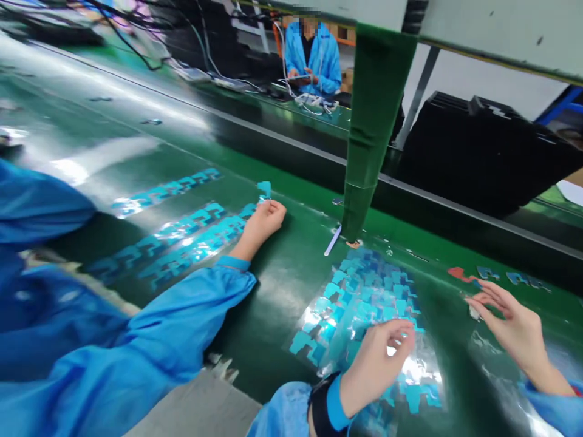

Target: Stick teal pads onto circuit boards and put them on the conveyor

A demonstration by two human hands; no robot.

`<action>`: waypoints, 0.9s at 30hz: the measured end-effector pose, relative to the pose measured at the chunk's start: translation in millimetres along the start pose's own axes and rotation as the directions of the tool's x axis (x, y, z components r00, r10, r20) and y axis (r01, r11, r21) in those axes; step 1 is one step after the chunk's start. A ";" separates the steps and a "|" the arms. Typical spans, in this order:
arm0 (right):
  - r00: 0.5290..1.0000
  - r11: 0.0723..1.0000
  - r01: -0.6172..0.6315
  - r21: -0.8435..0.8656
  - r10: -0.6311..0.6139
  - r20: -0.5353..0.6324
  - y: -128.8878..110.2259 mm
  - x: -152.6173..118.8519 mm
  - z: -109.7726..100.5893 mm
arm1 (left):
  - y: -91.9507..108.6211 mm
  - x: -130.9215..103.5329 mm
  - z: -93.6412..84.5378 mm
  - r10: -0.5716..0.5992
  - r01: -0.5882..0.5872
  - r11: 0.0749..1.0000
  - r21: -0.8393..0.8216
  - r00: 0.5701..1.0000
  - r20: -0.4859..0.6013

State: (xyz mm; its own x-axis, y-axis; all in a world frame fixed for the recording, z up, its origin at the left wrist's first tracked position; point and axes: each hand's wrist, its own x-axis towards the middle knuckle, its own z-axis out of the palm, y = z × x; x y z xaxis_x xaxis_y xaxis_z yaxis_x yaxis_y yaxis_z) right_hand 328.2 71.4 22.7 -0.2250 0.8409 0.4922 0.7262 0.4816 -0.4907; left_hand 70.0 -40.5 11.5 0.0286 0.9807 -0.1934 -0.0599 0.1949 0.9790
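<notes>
My left hand (379, 363), with a black band and a blue cuff at the wrist, hovers above clear sheets bearing rows of teal cut pieces (334, 291). Its thumb and fingers curl into a pinch; anything between the tips is too small to make out. To the right, my right hand (517, 325) has its fingers drawn together, and what they hold, if anything, is unclear. Close to those fingertips are a small red piece (461, 274) and a whitish scrap (473, 312). Small teal-and-dark parts (523, 279) lie just beyond this hand.
At left, a co-worker's hand (264, 223) pinches a teal piece (264, 188) near more strips (166, 188). A green post (376, 121) rises from the green bench (282, 315), beside a pale stick (333, 240). Black stacks (487, 152) and another person (314, 57) are across the line.
</notes>
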 end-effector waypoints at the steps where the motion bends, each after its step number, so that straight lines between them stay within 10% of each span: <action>1: 0.998 0.999 0.053 0.012 -0.053 0.026 -20.3 -7.9 3.1 | 4.2 -2.8 1.0 0.010 -0.010 1.000 0.004 1.000 0.001; 7: 0.949 0.937 0.252 0.241 -0.288 0.128 -113.0 -43.5 20.9 | 20.0 -17.6 -5.3 0.078 -0.073 0.995 -0.074 0.995 0.067; 13: 0.945 0.898 0.156 0.411 -0.257 0.203 -132.7 -42.4 24.1 | 24.4 -28.4 -27.7 0.048 -0.092 0.943 0.318 0.988 0.144; 18: 0.957 0.870 0.013 0.493 -0.153 0.245 -140.2 -49.3 25.2 | 20.8 -31.4 -30.3 -0.020 -0.052 0.928 0.369 0.982 0.189; 27: 0.957 0.829 -0.248 0.502 0.290 -0.007 -151.9 -59.5 -1.4 | 10.6 -27.1 -68.7 0.061 0.025 0.848 0.529 0.988 -0.145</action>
State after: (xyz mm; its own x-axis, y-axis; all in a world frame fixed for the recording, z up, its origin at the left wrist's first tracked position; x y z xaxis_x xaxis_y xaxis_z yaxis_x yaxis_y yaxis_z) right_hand 232.3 -52.2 68.9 0.0001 0.9428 0.3335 0.3314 0.3146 -0.8895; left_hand 0.0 -63.9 22.8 -0.1197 0.9827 -0.1410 0.4780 0.1815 0.8594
